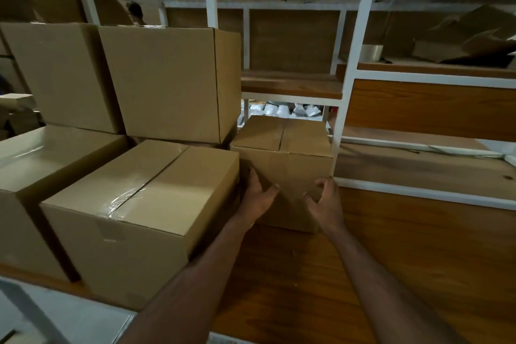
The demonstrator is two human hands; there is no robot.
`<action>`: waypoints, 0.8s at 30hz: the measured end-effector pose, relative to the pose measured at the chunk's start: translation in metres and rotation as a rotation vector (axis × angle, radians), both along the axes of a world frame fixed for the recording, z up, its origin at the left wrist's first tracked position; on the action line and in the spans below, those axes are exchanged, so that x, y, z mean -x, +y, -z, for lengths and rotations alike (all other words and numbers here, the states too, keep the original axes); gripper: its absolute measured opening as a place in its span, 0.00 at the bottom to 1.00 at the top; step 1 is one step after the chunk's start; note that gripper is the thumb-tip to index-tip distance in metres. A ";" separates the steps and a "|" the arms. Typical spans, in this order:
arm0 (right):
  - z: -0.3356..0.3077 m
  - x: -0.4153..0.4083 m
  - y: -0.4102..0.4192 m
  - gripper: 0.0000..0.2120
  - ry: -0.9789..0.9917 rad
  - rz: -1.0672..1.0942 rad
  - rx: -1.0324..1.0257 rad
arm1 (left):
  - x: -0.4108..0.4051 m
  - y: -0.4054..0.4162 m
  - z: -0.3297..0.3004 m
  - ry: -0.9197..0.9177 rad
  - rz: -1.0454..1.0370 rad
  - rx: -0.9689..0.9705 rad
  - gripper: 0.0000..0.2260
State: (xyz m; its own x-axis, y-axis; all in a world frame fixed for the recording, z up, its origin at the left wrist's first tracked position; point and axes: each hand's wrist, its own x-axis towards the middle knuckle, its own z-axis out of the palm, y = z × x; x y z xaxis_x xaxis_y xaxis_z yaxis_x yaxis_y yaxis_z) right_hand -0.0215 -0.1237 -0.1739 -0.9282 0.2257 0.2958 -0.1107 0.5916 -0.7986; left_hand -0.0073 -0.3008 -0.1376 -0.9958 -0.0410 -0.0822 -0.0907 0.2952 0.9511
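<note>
A small brown cardboard box (282, 159) stands upright on the wooden table (405, 246), its top flaps closed along a middle seam. My left hand (257, 198) holds its lower left corner, fingers along the left side and thumb on the front face. My right hand (325, 198) grips the lower right corner, with curled fingers at the edge and the thumb on the front. The box's right edge is close to a white shelf post (342, 120).
A larger taped box (145, 198) sits directly left of the small one, with several more big boxes (167, 81) stacked behind and to the left. A white-framed wooden shelf unit (418, 109) rises behind and to the right. White packets (282, 110) lie behind the small box.
</note>
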 end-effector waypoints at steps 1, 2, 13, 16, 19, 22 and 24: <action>0.000 -0.001 -0.001 0.22 -0.004 -0.007 -0.008 | 0.001 0.000 0.001 0.002 -0.002 0.011 0.42; 0.000 -0.001 -0.002 0.23 -0.008 -0.016 -0.021 | 0.002 0.001 0.002 0.003 0.000 0.020 0.42; -0.009 -0.006 -0.014 0.27 -0.056 -0.172 -0.114 | -0.007 0.006 0.004 0.072 -0.022 -0.089 0.38; -0.001 -0.011 -0.007 0.26 -0.073 -0.128 -0.140 | -0.014 0.009 0.005 0.106 0.018 -0.102 0.35; 0.005 -0.019 0.005 0.26 -0.070 -0.138 -0.165 | -0.017 0.012 0.006 0.104 0.064 -0.108 0.30; 0.005 -0.032 0.014 0.23 0.028 -0.105 -0.130 | -0.023 0.021 0.007 0.084 0.039 -0.118 0.24; 0.003 -0.045 0.019 0.21 0.087 -0.077 -0.114 | -0.030 0.028 0.007 0.084 0.046 -0.141 0.22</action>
State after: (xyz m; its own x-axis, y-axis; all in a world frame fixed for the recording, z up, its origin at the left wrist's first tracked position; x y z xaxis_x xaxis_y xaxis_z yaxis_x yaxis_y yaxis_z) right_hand 0.0238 -0.1049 -0.1765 -0.9114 0.1149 0.3951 -0.2248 0.6652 -0.7120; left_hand 0.0227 -0.2727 -0.1449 -0.9999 0.0110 -0.0001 0.0016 0.1606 0.9870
